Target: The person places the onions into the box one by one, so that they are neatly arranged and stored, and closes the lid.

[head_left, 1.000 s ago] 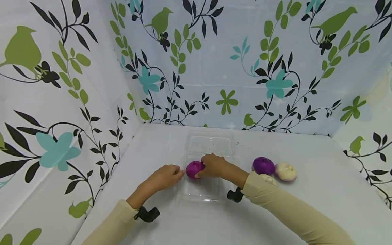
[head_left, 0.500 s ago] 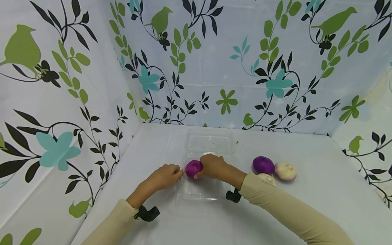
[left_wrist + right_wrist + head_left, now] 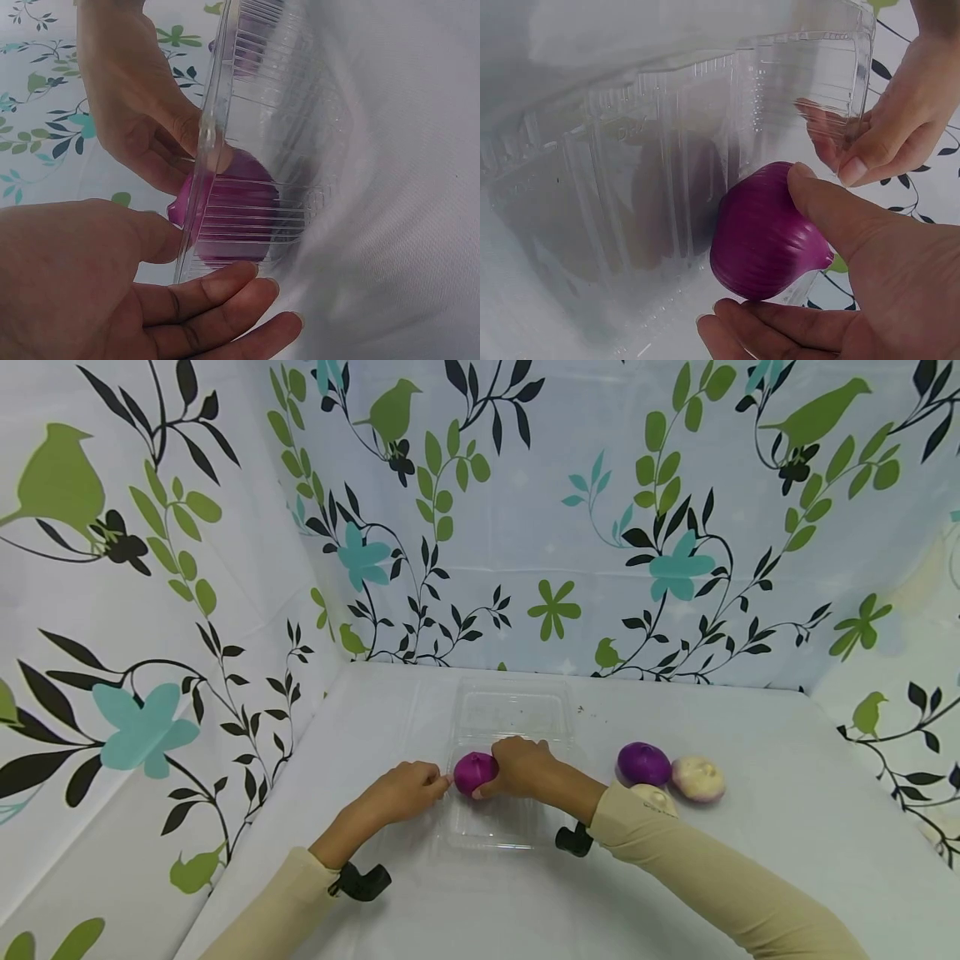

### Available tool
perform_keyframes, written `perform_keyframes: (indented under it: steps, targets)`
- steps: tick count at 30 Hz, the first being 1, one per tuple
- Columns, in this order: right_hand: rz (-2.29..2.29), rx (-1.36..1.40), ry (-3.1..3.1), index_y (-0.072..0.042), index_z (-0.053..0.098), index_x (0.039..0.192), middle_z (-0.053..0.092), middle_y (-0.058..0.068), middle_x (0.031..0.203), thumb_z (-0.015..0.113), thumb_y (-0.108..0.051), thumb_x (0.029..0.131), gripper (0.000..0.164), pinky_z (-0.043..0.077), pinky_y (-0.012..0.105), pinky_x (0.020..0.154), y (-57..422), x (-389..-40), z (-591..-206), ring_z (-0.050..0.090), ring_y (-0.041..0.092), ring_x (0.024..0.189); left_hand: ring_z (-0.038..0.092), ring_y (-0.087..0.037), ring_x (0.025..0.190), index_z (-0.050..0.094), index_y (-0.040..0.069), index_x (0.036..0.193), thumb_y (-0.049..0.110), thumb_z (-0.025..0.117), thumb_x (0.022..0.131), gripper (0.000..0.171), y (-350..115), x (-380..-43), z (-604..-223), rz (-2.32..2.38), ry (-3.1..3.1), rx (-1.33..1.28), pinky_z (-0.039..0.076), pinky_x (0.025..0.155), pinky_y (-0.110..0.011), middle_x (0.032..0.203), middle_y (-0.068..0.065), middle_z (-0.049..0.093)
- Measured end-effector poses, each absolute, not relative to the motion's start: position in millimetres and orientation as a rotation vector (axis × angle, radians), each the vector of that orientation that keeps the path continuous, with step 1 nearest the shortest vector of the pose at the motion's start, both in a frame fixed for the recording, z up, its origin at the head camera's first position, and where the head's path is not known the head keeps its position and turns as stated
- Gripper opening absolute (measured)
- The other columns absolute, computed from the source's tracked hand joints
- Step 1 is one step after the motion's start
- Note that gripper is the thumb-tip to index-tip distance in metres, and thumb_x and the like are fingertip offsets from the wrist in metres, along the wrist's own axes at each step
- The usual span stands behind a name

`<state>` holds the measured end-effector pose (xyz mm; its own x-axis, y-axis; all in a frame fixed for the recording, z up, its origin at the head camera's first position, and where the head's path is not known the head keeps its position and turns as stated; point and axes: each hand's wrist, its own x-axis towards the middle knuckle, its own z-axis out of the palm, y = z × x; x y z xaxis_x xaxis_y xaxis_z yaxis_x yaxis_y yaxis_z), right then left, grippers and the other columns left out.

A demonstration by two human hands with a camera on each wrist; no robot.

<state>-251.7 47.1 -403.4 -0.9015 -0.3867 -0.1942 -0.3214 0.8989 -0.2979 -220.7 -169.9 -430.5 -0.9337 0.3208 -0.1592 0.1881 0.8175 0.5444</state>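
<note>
My right hand [image 3: 522, 768] grips a purple onion [image 3: 476, 774] between thumb and fingers, inside the near half of a clear plastic clamshell container [image 3: 495, 831]. In the right wrist view the onion [image 3: 757, 236] sits close to the container's ribbed wall, its pointed tip toward my palm. My left hand [image 3: 405, 793] pinches the container's left rim, thumb at the edge and fingers along the outer wall, as the left wrist view shows. Through that wall [image 3: 247, 217] the onion is visible. The hinged lid [image 3: 513, 714] lies folded back behind the base.
Right of the container lie another purple onion [image 3: 645, 765] and a pale onion [image 3: 699, 779]. A second pale one [image 3: 655, 797] is partly hidden by my right sleeve [image 3: 675, 852]. Patterned cloth walls [image 3: 555, 527] rise around the white table [image 3: 765, 860].
Both hands, the held onion and the container stay almost where they were. Only tiny shifts of the view and of the right arm show.
</note>
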Motion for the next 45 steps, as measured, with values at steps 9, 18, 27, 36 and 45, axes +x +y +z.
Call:
perform_keyframes:
  steps: [9,18,27,36,45]
  targets:
    - [-0.393,-0.507,2.815,-0.005,0.071,0.128,0.075,0.008,0.118,0.089,-0.055,0.079,0.073,0.044,0.067,0.108,60,-254,-396,0.068,0.029,0.113,0.051,-0.015,0.068,0.069,0.01,0.09,0.031,0.058,0.108,0.03,-169,-222,-431,0.787,2.763,0.393,0.041,0.061,-0.031,0.079,0.002,0.064]
    - [-0.472,-0.532,2.802,-0.004,0.066,0.137,0.071,0.013,0.13,0.085,-0.053,0.086,0.073,0.054,0.057,0.1,96,-251,-374,0.066,0.031,0.12,0.051,-0.016,0.07,0.071,0.009,0.094,0.031,0.057,0.109,0.03,-169,-220,-430,0.796,2.741,0.364,0.042,0.063,-0.031,0.082,0.001,0.065]
    - [-0.657,-0.554,2.836,-0.002,0.057,0.146,0.065,0.017,0.138,0.081,-0.047,0.092,0.074,0.056,0.05,0.1,156,-250,-356,0.062,0.035,0.127,0.049,-0.016,0.07,0.068,0.008,0.091,0.031,0.057,0.109,0.031,-169,-219,-431,0.836,2.723,0.374,0.039,0.062,-0.031,0.08,0.0,0.061]
    - [-0.756,-0.486,2.96,0.001,0.054,0.148,0.061,0.024,0.143,0.079,-0.048,0.093,0.078,0.05,0.062,0.105,224,-238,-346,0.059,0.042,0.131,0.05,-0.016,0.07,0.068,0.007,0.09,0.029,0.057,0.108,0.03,-170,-217,-429,0.865,2.713,0.398,0.04,0.063,-0.032,0.082,0.0,0.062]
    - [-0.775,-0.345,2.99,0.003,0.05,0.15,0.055,0.028,0.148,0.072,-0.056,0.097,0.082,0.047,0.069,0.101,292,-221,-352,0.054,0.05,0.133,0.049,-0.016,0.07,0.068,0.006,0.092,0.028,0.056,0.109,0.031,-171,-220,-431,0.856,2.709,0.407,0.04,0.063,-0.032,0.079,-0.001,0.06]
